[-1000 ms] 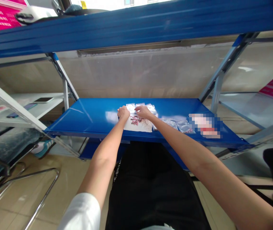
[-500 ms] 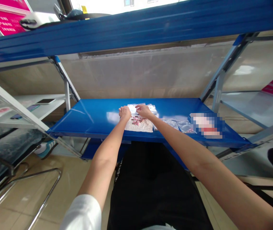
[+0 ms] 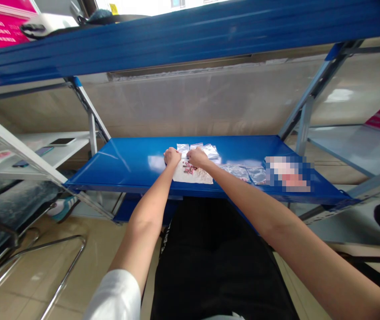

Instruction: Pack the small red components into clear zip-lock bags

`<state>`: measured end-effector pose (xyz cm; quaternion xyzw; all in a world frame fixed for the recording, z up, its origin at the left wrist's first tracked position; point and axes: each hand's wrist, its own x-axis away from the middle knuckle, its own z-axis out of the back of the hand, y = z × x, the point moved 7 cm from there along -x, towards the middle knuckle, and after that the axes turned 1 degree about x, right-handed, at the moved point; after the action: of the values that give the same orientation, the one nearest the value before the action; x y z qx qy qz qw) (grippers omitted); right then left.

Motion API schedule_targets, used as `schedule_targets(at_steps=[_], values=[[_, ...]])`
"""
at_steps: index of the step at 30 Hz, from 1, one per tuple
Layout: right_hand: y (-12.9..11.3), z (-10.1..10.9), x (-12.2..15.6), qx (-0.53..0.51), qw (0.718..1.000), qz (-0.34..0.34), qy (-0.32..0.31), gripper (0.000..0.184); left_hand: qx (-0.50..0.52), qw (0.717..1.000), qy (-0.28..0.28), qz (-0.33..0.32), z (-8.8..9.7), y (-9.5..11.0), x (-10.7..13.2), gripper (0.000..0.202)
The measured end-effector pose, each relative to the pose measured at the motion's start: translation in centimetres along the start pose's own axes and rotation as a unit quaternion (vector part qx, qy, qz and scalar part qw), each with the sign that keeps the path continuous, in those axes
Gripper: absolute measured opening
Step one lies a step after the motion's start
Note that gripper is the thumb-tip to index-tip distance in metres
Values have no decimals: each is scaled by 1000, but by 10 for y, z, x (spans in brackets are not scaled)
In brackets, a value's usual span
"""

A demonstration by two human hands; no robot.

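A white sheet (image 3: pixel 194 176) lies on the blue shelf (image 3: pixel 133 162) with a small heap of red and white pieces (image 3: pixel 188 167) on it. My left hand (image 3: pixel 171 156) rests at the sheet's far left corner, fingers curled closed. My right hand (image 3: pixel 197 157) sits just right of it, over the pieces, fingers bent down in a pinch. What either hand grips is too small to make out. Several small clear plastic bags (image 3: pixel 206 149) lie just behind the hands.
More clear bags (image 3: pixel 243 171) and a blurred patch (image 3: pixel 287 174) lie on the shelf's right part. Another blue shelf (image 3: pixel 190 35) hangs overhead. A phone (image 3: pixel 62 141) rests on the white shelf at left. A metal chair frame (image 3: pixel 43 253) stands on the floor.
My right hand has drawn in toward my left hand and dropped lower over the heap of pieces. The left hand has stayed at the sheet's corner.
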<state>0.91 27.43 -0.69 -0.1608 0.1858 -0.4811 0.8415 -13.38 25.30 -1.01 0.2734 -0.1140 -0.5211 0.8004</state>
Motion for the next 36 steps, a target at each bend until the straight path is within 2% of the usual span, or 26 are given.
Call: schedule_targets(at_steps=[3,7,9,11,13,16,20,24,28,30,32,34,36], values=[[-1,6,1,4,1000,-14,22,34,44,999,6,-1,4,0,-4,11],[-2,22,-1,-13,996,-36,75,45,92,995,29,-27,18,8,-8,10],[3,33,0,-86,987,-72,117,49,125,990,39,-44,27,14,-5,17],[9,40,5,-210,961,-105,147,54,198,978,42,-59,35,19,4,29],[10,46,14,-328,925,-104,158,61,295,953,20,-71,40,22,20,39],[3,54,35,-422,893,-55,146,56,393,914,-56,-84,39,25,56,34],[0,56,76,-444,882,-39,151,32,467,876,-101,-59,33,15,109,28],[5,51,121,-459,862,-61,208,31,525,843,-118,-6,19,3,155,42],[10,35,159,-472,846,-93,228,34,557,820,-127,21,7,-3,182,50],[12,28,172,-481,841,-101,226,33,555,820,-142,18,4,-6,188,49],[14,23,181,-490,835,-105,225,31,532,832,-156,9,6,-9,190,47],[15,21,185,-494,835,-107,218,31,493,854,-164,4,11,-14,190,45],[16,22,188,-482,842,-111,214,32,433,892,-133,-12,24,-16,190,44]])
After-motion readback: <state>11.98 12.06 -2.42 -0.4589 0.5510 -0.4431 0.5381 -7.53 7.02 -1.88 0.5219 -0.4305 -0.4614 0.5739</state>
